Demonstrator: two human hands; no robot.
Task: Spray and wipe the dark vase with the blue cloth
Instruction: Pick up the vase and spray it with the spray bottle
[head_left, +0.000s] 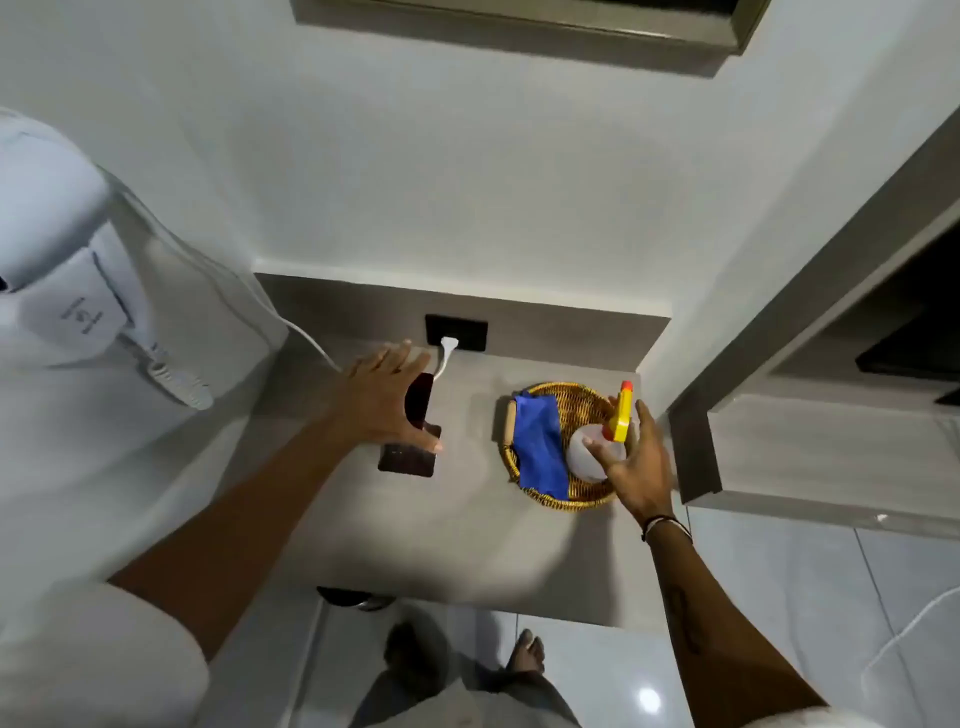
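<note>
The dark vase stands on a dark square coaster on the grey counter. My left hand wraps around the vase's left side, thumb low at its base. A round wicker basket to the right holds the folded blue cloth and a white spray bottle with a yellow trigger head. My right hand reaches onto the bottle's right side, fingers spread against it.
A black wall socket with a white plug and cable sits behind the vase. A white hair dryer hangs on the left wall. A grey shelf unit juts out at right. My bare feet show on the tiled floor below.
</note>
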